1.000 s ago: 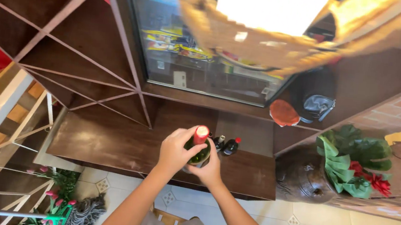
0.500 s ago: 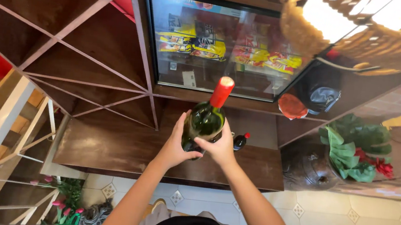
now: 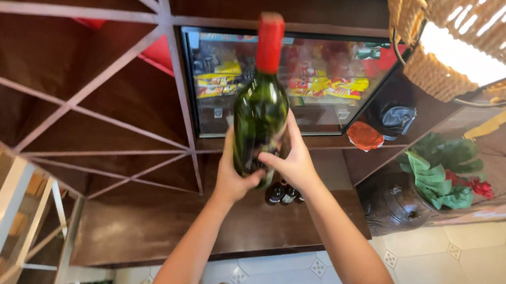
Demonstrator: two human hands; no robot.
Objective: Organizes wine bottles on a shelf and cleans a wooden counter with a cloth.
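**Both hands wrapped on a green bottle, held up in front of the shelves**

So the green glass bottle with the red foil cap is up in the air, standing pretty much upright, neck pointing at the top of the view. It sits right in front of the glass-front cabinet full of colourful packets.

Grip-wise: the left hand cups the lower body from the left and underneath, fingers curled round the glass. The right hand clamps on from the right, thumb lying across the front of the bottle and fingers wrapped behind. Both are closed snug on it, no gap that I can see.

Just below the hands, a few small dark bottles stand on the brown wooden counter. Off to the right there's a dark pot with green and red leaves, and a woven lampshade hangs at the top right. Dark diagonal wooden racks fill the left side.
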